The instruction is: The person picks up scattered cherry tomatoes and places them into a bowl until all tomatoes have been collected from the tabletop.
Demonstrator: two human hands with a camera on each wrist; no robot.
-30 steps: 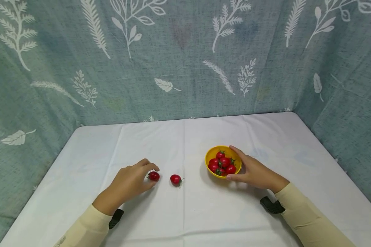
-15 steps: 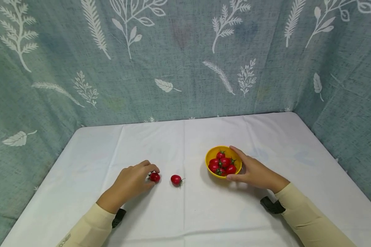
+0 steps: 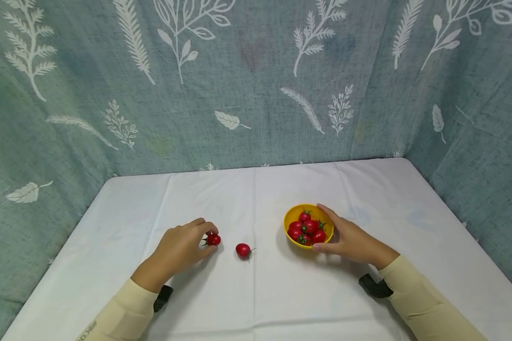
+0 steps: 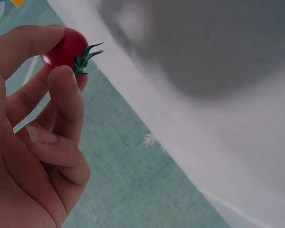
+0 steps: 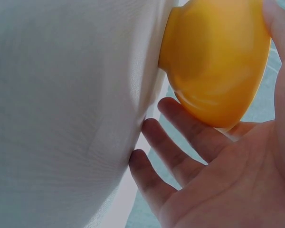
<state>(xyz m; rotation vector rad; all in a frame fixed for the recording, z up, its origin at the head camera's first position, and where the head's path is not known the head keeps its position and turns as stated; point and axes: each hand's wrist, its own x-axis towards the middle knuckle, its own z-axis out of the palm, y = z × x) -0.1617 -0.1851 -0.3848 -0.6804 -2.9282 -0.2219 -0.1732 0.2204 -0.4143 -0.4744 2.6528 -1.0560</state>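
Note:
My left hand (image 3: 180, 248) pinches a red cherry tomato (image 3: 213, 239) between thumb and fingers. In the left wrist view the tomato (image 4: 69, 50) shows its green stem end, pointing away from the palm. A second cherry tomato (image 3: 242, 250) lies on the cloth between my hands, its stem toward the right. Curved around the right side of a yellow bowl (image 3: 291, 214), my right hand (image 3: 351, 240) holds it with the thumb at the near rim and a finger at the far rim. Several cherry tomatoes (image 3: 310, 226) fill the bowl, which stands on its foot on the cloth.
A white cloth (image 3: 256, 293) with fold creases covers the table. Blue-green curtains (image 3: 256, 94) with white leaf prints rise behind it and along both sides. Dark straps sit at both wrists.
My left fingers have closed onto the cherry tomato, which has risen slightly. My right hand and the bowl have stayed in place; the head view has tilted a little.

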